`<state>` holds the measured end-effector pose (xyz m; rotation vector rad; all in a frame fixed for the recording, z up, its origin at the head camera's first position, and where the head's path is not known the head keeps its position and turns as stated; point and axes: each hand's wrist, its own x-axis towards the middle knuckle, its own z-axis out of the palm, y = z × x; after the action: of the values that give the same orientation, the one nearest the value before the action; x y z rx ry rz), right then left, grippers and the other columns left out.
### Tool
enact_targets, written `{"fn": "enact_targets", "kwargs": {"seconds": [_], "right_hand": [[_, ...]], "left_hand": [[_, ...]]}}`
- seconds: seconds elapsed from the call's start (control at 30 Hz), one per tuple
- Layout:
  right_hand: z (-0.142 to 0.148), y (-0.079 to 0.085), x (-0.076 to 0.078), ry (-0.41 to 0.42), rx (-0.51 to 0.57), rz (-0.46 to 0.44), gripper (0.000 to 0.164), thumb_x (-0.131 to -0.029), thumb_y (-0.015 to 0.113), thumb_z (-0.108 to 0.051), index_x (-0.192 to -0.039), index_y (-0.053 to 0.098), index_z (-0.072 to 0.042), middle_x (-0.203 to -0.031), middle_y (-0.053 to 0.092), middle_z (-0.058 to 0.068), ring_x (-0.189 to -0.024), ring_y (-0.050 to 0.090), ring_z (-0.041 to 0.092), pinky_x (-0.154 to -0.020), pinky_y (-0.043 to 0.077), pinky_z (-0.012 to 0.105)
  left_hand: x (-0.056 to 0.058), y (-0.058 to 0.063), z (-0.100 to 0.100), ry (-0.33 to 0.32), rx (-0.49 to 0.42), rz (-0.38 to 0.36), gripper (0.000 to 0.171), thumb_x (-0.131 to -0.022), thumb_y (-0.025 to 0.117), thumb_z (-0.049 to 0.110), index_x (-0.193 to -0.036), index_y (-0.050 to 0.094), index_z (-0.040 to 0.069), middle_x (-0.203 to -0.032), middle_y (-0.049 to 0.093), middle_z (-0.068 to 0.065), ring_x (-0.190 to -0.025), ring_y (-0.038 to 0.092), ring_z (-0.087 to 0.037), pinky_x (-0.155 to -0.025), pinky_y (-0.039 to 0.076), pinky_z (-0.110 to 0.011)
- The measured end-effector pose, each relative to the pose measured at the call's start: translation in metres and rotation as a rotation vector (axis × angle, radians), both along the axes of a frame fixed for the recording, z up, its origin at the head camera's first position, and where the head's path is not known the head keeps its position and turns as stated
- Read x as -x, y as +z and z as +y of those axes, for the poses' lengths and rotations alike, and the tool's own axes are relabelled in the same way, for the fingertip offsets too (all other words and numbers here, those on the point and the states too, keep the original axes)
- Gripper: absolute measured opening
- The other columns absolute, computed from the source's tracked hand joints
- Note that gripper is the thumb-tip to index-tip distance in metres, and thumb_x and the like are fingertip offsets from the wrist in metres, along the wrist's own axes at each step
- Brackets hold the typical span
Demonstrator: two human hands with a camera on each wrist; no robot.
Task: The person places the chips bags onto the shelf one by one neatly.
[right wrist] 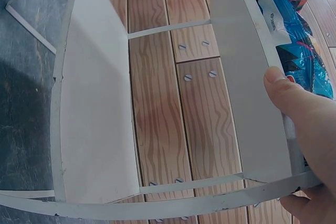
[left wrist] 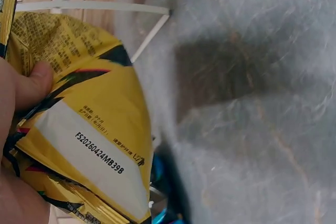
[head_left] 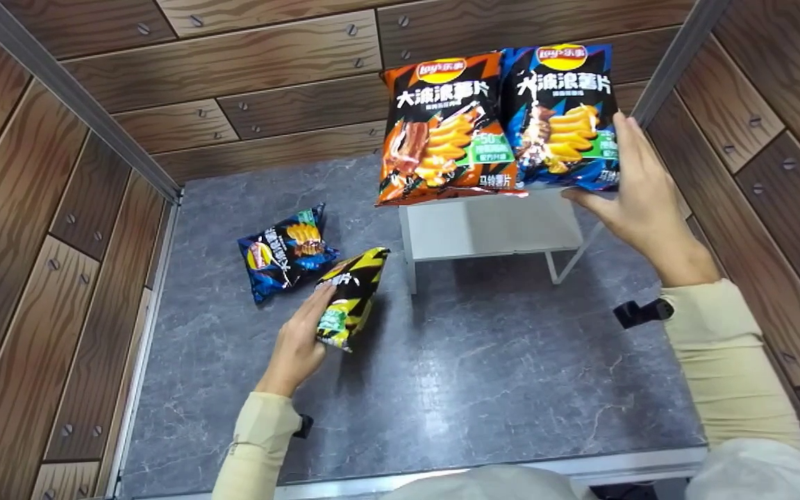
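Though two blue, four chip bags (head_left: 358, 295)

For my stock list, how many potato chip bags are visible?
4: an orange bag and blue bag on the rack, another blue bag on the gray surface, a yellow bag in the left hand. Others may be hidden.

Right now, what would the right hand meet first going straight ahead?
Probably the blue chip bag on the white shelf; the right hand is at the shelf's edge, though the gap is unclear.
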<state>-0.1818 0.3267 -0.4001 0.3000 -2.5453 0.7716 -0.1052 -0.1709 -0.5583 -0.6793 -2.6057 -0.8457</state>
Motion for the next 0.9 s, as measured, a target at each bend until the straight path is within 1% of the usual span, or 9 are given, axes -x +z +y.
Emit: {"fn": "enact_targets", "kwargs": {"seconds": [0.17, 0.23, 0.3, 0.37, 0.47, 0.57, 0.63, 0.83, 0.9], "right_hand": [[0.001, 0.0, 0.0, 0.002, 0.004, -0.005, 0.105, -0.077, 0.086, -0.023, -0.157, 0.022, -0.005, -0.162, 0.026, 0.021, -0.152, 0.023, 0.035, -0.122, 0.025, 0.054], [0.001, 0.0, 0.0, 0.005, 0.006, -0.002, 0.105, -0.077, 0.086, -0.023, -0.157, 0.022, -0.005, -0.162, 0.026, 0.021, -0.152, 0.023, 0.035, -0.122, 0.025, 0.054], [0.0, 0.0, 0.0, 0.006, 0.008, -0.001, 0.105, -0.076, 0.086, -0.023, -0.157, 0.022, -0.005, -0.162, 0.026, 0.021, -0.152, 0.023, 0.035, -0.122, 0.025, 0.054], [0.0, 0.0, 0.0, 0.004, 0.007, -0.003, 0.105, -0.077, 0.086, -0.023, -0.157, 0.022, -0.005, -0.162, 0.026, 0.021, -0.152, 0.023, 0.035, -0.122, 0.025, 0.054], [0.0, 0.0, 0.0, 0.002, 0.006, -0.007, 0.105, -0.077, 0.086, -0.023, -0.158, 0.022, -0.006, -0.162, 0.025, 0.021, -0.152, 0.023, 0.035, -0.122, 0.025, 0.053], [0.0, 0.0, 0.001, 0.002, 0.006, 0.001, 0.105, -0.077, 0.086, -0.024, -0.157, 0.022, -0.006, -0.161, 0.026, 0.022, -0.151, 0.023, 0.036, -0.122, 0.025, 0.054], [0.0, -0.001, 0.0, 0.0, 0.007, 0.006, 0.105, -0.076, 0.086, -0.023, -0.157, 0.023, -0.006, -0.161, 0.026, 0.023, -0.151, 0.024, 0.036, -0.121, 0.025, 0.054], [0.0, 0.0, 0.0, -0.003, 0.007, -0.002, 0.105, -0.077, 0.086, -0.024, -0.158, 0.022, -0.007, -0.162, 0.026, 0.021, -0.151, 0.024, 0.035, -0.121, 0.026, 0.054], [0.0, 0.0, 0.0, -0.001, 0.002, 0.01, 0.105, -0.077, 0.086, -0.024, -0.158, 0.022, -0.006, -0.161, 0.027, 0.022, -0.151, 0.025, 0.035, -0.121, 0.026, 0.053]], "left_hand": [[-0.005, 0.015, -0.006, -0.015, 0.016, -0.025, 0.086, -0.061, 0.052, -0.019, -0.142, 0.054, 0.009, -0.143, 0.058, -0.012, -0.13, 0.057, -0.03, -0.107, 0.047, -0.047], [-0.007, 0.02, -0.007, -0.025, 0.021, -0.035, 0.081, -0.064, 0.056, -0.017, -0.141, 0.056, 0.01, -0.141, 0.059, -0.011, -0.129, 0.058, -0.029, -0.107, 0.047, -0.046], [-0.009, 0.024, -0.008, -0.032, 0.032, -0.039, 0.076, -0.068, 0.063, -0.013, -0.139, 0.058, 0.011, -0.139, 0.061, -0.011, -0.127, 0.06, -0.028, -0.106, 0.049, -0.045], [-0.011, 0.026, -0.008, -0.035, 0.039, -0.039, 0.073, -0.069, 0.067, -0.01, -0.138, 0.059, 0.012, -0.138, 0.062, -0.01, -0.125, 0.061, -0.027, -0.103, 0.05, -0.045], [-0.015, 0.029, -0.005, -0.05, 0.042, -0.026, 0.075, -0.067, 0.065, -0.014, -0.137, 0.061, 0.013, -0.136, 0.064, -0.01, -0.123, 0.063, -0.027, -0.101, 0.052, -0.046], [-0.017, 0.032, 0.001, -0.083, 0.03, -0.004, 0.078, -0.064, 0.061, -0.018, -0.136, 0.061, 0.013, -0.135, 0.065, -0.009, -0.123, 0.063, -0.026, -0.101, 0.052, -0.045], [-0.016, 0.035, 0.007, -0.116, 0.017, 0.022, 0.078, -0.063, 0.061, -0.019, -0.135, 0.062, 0.012, -0.133, 0.065, -0.01, -0.122, 0.063, -0.027, -0.101, 0.052, -0.045], [-0.016, 0.044, 0.029, -0.211, 0.008, 0.067, 0.081, -0.059, 0.061, -0.017, -0.136, 0.061, 0.01, -0.134, 0.065, -0.011, -0.122, 0.063, -0.027, -0.103, 0.051, -0.042], [-0.015, 0.046, 0.036, -0.238, 0.013, 0.076, 0.082, -0.059, 0.061, -0.016, -0.136, 0.06, 0.01, -0.134, 0.065, -0.01, -0.123, 0.063, -0.026, -0.103, 0.051, -0.041]]}}
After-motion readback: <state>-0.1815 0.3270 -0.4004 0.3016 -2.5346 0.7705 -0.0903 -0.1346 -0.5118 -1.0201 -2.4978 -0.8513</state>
